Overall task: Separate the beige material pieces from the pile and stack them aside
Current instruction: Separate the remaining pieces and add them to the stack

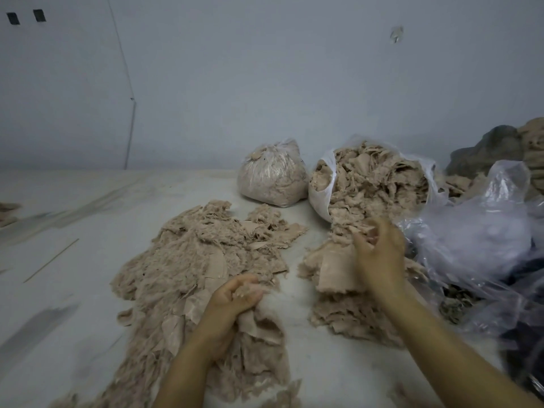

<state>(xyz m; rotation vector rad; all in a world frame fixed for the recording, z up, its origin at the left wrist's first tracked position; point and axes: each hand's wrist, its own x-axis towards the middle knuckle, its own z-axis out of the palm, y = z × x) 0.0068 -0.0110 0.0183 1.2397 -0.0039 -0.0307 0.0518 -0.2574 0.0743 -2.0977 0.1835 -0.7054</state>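
Beige material pieces (374, 184) spilled from an open white bag (319, 198) into a pile (347, 307) on the pale counter (73, 290). The right hand (379, 251) reached into that pile just below the bag's mouth, fingers curled, apparently pinching a flat piece, though blur hid the exact hold. The left hand (232, 295) gripped a wad of fluffy scraps at the near edge of the sorted spread (191, 260), which lay to the left, apart from the pile. Judging by this, a piece was being picked out mid-task; next it would need lifting free of tangled neighbours and laying on the spread. A tied bag (272, 178) stood behind.
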